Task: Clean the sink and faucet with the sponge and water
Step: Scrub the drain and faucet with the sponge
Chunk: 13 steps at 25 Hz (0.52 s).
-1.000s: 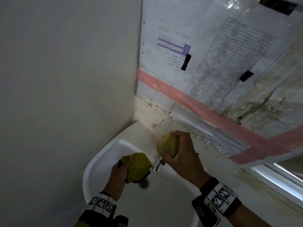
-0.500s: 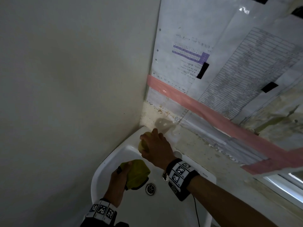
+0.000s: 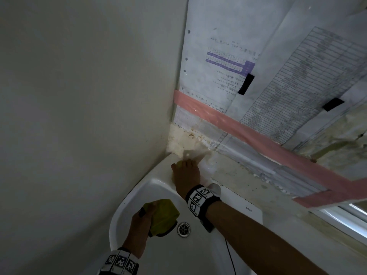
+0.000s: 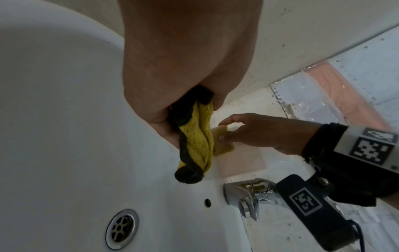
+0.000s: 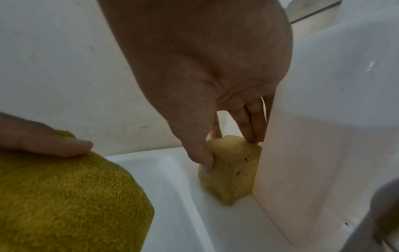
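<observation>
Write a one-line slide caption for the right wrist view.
Right hand pinches the yellow sponge against the sink ledge beside a white container.

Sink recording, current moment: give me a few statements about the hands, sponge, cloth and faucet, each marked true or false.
1. The right hand pinches the sponge on the sink rim. True.
2. The left hand is empty. False: it grips a yellow cloth.
3. The sponge sits beside a white bottle. True.
4. Water is streaming from the faucet. False: no stream shows.
5. The sponge lies over the drain. False: it is at the back corner of the rim.
</observation>
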Available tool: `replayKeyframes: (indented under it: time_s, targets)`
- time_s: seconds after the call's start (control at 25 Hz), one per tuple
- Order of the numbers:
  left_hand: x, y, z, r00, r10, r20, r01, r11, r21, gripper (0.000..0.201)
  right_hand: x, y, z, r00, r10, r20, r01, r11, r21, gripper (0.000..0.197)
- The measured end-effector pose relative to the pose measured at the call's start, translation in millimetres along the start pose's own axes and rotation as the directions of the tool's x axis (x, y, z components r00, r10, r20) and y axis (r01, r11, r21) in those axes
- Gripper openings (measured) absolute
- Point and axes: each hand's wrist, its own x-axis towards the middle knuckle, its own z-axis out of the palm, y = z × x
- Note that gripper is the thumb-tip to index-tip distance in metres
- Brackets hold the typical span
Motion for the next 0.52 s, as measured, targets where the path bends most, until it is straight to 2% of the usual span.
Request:
replayKeyframes:
  time_s: [0.12,0.24,0.32,0.44,0.52]
  targets:
    - [-1.9,0.7,2.5,1.0,-0.002,-0.028,0.002,1.0,0.01,0.061,-0.7,-0.5,4.4,1.0,-0.02,0.01,0.019,1.0,0.016,0.057]
    - [-5.7,0.9,3.6,0.999,0.021,-0.046,-0.02,0.999,0.029,0.063,-4.1,4.5,7.6,0.999,-0.043,-0.003,0.043,0.985,0.168,0.057]
    - [-9.4,1.5,3.6,0.998,0.041,-0.046,-0.041,0.999,0.017,0.059,-11.5,9.8,3.8,0.996,-0.084,0.008,0.077,0.945,0.318,0.057]
    - [-21.8,7.8,8.9,0.996,0.081,-0.037,-0.081,0.997,-0.008,0.049,-36.5,19.4,-5.0,0.99,-0.117,-0.074,0.139,0.862,0.488,0.075]
    - [-32.5,9.0,16.9,0.994,0.104,-0.032,-0.105,0.994,-0.017,0.051,-60.6,28.1,-11.1,0.983,-0.14,-0.119,0.183,0.805,0.564,0.059]
